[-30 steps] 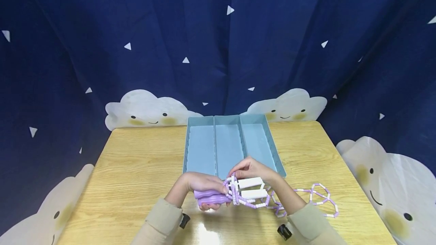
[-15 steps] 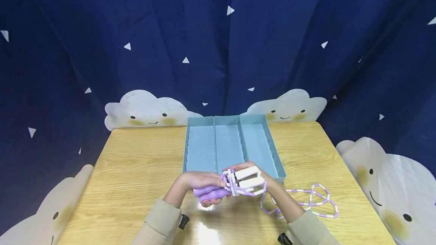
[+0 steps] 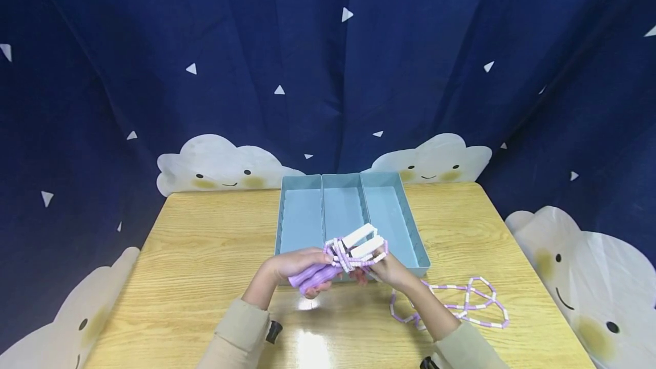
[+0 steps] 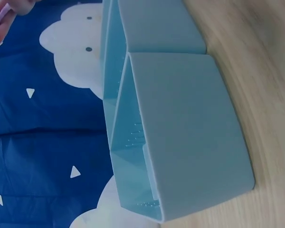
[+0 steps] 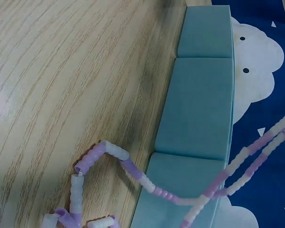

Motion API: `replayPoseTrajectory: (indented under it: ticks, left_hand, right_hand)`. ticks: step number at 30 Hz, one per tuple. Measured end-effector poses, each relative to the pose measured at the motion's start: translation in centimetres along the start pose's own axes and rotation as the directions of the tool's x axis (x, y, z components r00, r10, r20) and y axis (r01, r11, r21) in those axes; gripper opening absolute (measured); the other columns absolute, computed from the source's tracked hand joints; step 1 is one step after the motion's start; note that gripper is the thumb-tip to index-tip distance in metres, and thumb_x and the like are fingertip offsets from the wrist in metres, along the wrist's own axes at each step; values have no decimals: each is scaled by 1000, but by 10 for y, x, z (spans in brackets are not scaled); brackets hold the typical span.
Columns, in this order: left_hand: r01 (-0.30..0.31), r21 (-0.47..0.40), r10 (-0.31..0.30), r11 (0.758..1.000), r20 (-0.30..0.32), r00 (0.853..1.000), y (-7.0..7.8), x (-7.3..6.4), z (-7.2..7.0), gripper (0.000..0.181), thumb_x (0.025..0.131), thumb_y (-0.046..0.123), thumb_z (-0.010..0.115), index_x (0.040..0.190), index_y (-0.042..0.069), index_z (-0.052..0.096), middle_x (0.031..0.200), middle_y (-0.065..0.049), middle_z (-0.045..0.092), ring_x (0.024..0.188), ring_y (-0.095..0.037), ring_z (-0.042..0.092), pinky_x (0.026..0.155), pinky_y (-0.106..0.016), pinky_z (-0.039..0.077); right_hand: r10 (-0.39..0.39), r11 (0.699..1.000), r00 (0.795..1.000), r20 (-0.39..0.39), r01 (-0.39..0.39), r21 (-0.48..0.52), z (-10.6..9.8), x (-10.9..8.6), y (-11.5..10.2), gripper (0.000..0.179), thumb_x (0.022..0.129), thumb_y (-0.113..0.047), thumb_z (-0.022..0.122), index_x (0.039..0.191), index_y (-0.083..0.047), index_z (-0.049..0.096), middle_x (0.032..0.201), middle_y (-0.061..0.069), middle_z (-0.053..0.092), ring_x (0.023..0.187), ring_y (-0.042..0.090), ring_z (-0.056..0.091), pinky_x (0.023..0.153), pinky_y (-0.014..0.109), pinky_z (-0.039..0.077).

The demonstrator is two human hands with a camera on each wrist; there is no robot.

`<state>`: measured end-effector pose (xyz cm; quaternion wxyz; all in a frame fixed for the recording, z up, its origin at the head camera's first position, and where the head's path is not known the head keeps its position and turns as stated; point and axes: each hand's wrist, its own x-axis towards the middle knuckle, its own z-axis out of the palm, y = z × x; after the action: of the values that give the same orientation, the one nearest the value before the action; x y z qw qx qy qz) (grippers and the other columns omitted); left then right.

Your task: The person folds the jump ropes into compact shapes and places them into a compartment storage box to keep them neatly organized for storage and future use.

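A jump rope (image 3: pixel 315 277) has two purple handles with white ends, and its purple-and-white beaded cord is wound round their middle. My left hand (image 3: pixel 297 262) grips the purple part of both handles. Behind the white ends is my right hand (image 3: pixel 392 272), its fingers partly hidden by the rope; it holds the beaded cord. From there the cord trails down, and its loose loops lie on the table at the right. In the right wrist view, two strands of beaded cord (image 5: pixel 256 147) run up to the hand at the right edge.
A light blue box with three compartments (image 3: pixel 302 221) stands just beyond my hands, with the rope above its front edge. Its front wall (image 4: pixel 190 133) fills much of the left wrist view. A wooden table (image 3: pixel 215 232) lies beneath, and a dark blue curtain (image 3: pixel 328 73) hangs behind.
Both hands have carried the handles up and away from me to the box's front edge, tilting the white ends upward. The right hand has passed from above the wrapped cord to behind it.
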<state>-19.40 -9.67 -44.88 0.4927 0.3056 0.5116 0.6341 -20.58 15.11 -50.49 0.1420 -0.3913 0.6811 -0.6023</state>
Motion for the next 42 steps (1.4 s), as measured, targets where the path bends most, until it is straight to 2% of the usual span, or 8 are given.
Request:
replayPoseTrajectory:
  ticks: [3,8,12,15,23,29,34,42]
  left_hand:
    - [-15,16,15,1000,-35,999,-1,-1,-2,32,98,22,22,101,1,46,64,-2,50,46,-5,47,44,-20,42]
    - [-50,56,54,997,-72,996,-5,-1,-6,31,98,18,19,99,2,46,64,-2,50,47,-5,47,45,-20,44]
    - [-72,51,77,996,-90,993,-7,-1,-8,31,98,20,20,100,4,46,64,-1,50,47,-5,47,44,-19,42]
    - [-92,32,95,995,-115,989,-8,-1,-10,30,99,23,22,100,5,46,65,0,50,48,-5,47,43,-19,42]
    - [-117,-1,114,993,-206,972,-9,-5,-14,31,98,29,26,99,6,47,67,-1,52,49,-6,48,45,-20,43]
    - [-118,6,116,993,-269,956,-9,-7,-17,32,99,30,26,99,7,48,68,-2,52,49,-7,49,45,-20,44]
    - [-119,0,113,993,-309,944,-9,-11,-20,33,98,31,26,97,6,47,67,-1,51,49,-7,48,45,-20,43]
    - [-139,-42,115,989,-358,926,-12,-18,-27,33,98,32,23,102,7,45,67,0,49,49,-7,47,45,-19,42]
  right_hand:
    - [-7,994,1000,10,5,107,6,5,-21,22,97,0,31,98,12,50,74,25,60,55,16,61,47,32,52]
    - [97,980,995,-17,-93,175,10,5,-26,23,98,-1,30,105,15,45,80,33,57,59,10,61,53,35,55]
    - [160,976,987,-16,-156,152,11,5,-26,33,99,-10,33,99,17,51,80,27,61,60,11,62,56,35,55]
    - [202,966,979,-8,-197,169,11,4,-25,37,99,-14,35,106,19,50,82,23,62,62,12,62,57,33,55]
    - [248,948,969,4,-243,204,13,2,-26,45,99,-15,36,130,17,33,94,39,54,64,13,64,39,13,42]
    - [254,939,967,13,-250,236,15,2,-27,46,99,-15,38,131,17,31,97,43,52,68,18,66,54,21,53]
    - [293,939,956,5,-289,188,16,0,-28,44,98,-17,41,129,15,39,95,35,58,66,14,65,52,20,52]
    - [303,942,953,2,-300,149,15,-3,-28,39,97,-16,43,125,10,46,90,31,60,65,13,65,40,16,36]
